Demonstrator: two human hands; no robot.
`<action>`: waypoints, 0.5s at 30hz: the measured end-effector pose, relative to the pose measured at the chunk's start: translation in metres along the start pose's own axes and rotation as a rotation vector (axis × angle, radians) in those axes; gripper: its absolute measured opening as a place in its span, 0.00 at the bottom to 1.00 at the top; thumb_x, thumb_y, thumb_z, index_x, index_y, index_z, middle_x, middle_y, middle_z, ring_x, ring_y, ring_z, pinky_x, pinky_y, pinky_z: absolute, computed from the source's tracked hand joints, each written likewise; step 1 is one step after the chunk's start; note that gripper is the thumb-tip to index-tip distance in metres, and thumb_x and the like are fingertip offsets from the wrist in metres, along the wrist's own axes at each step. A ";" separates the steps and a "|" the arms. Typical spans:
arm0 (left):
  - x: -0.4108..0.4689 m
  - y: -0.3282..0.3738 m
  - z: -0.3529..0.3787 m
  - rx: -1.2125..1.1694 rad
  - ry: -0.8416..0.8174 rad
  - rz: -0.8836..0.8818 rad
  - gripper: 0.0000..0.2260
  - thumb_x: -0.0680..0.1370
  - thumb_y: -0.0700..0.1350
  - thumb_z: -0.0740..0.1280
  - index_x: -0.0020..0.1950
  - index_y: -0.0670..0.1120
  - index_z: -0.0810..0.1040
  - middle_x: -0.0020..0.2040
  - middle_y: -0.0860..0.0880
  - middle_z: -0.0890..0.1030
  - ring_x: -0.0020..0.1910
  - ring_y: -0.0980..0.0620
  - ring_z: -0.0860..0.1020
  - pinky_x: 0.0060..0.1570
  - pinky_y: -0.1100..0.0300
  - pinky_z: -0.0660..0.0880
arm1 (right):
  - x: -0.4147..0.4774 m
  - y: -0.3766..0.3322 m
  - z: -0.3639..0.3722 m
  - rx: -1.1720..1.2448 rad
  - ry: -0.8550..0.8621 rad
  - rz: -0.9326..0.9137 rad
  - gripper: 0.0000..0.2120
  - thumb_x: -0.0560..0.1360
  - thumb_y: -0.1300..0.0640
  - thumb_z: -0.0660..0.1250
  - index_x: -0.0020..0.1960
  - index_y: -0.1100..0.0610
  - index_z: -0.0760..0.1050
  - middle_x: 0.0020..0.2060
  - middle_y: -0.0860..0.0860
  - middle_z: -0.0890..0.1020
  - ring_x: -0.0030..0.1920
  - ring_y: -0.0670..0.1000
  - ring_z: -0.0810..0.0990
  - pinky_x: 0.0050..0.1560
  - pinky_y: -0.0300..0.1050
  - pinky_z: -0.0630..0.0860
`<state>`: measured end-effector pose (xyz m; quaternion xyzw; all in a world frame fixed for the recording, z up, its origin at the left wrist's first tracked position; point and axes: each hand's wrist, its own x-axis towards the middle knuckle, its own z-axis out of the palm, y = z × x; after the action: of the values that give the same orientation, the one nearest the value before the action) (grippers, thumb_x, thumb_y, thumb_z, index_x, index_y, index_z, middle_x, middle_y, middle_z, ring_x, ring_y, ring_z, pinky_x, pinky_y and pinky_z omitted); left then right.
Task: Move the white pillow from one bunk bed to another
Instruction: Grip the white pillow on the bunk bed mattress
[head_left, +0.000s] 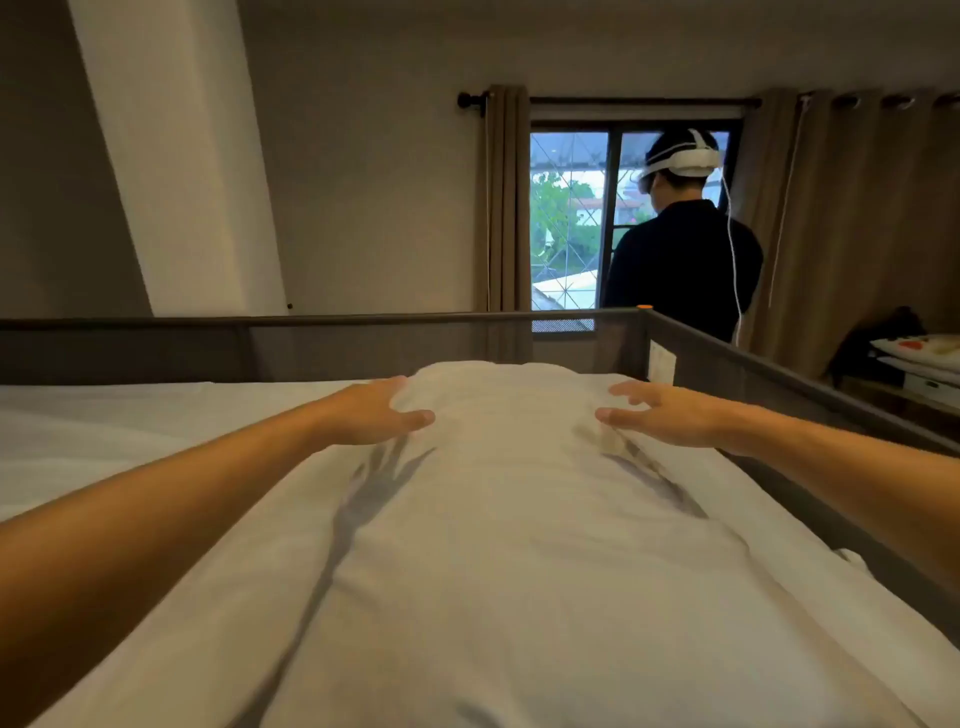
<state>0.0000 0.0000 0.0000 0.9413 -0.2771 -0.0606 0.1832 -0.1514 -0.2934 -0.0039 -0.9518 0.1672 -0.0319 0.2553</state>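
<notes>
The white pillow (509, 509) lies lengthwise on the white mattress (88, 431) of an upper bunk, filling the middle and right of the view. My left hand (374, 413) hovers at the pillow's far left side, fingers spread, its fingertips touching or almost touching the cloth. My right hand (660, 410) is at the far right side, fingers also apart, just above the fabric. Both hands cast shadows on the pillow. Neither hand grips anything.
A dark mesh guard rail (322, 332) runs along the far edge and the right side of the bunk. Beyond it a person in dark clothes with a white headset (680, 260) stands by a window with brown curtains (506, 202). Another bed's bedding (924, 353) shows far right.
</notes>
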 end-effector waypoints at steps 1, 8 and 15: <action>0.001 -0.002 0.003 -0.057 -0.004 -0.035 0.37 0.74 0.65 0.59 0.77 0.51 0.50 0.79 0.48 0.54 0.75 0.43 0.59 0.70 0.47 0.59 | 0.001 0.003 0.001 0.020 -0.017 0.014 0.34 0.73 0.36 0.59 0.75 0.49 0.59 0.74 0.53 0.63 0.71 0.56 0.65 0.69 0.50 0.61; 0.017 -0.021 0.030 -0.313 -0.087 -0.216 0.48 0.62 0.72 0.59 0.76 0.58 0.41 0.79 0.48 0.51 0.74 0.37 0.61 0.63 0.37 0.68 | 0.016 0.017 0.015 0.137 -0.153 0.090 0.40 0.67 0.29 0.57 0.75 0.39 0.51 0.77 0.51 0.56 0.71 0.60 0.64 0.68 0.64 0.64; 0.026 -0.048 0.053 -0.471 -0.103 -0.303 0.43 0.69 0.70 0.57 0.76 0.58 0.41 0.79 0.48 0.52 0.74 0.36 0.60 0.63 0.38 0.67 | 0.037 0.043 0.037 0.279 -0.178 0.127 0.43 0.63 0.25 0.56 0.74 0.35 0.46 0.77 0.45 0.51 0.75 0.57 0.57 0.70 0.58 0.62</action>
<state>0.0339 0.0067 -0.0672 0.8992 -0.1205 -0.1978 0.3713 -0.1237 -0.3233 -0.0588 -0.8937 0.1978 0.0458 0.4001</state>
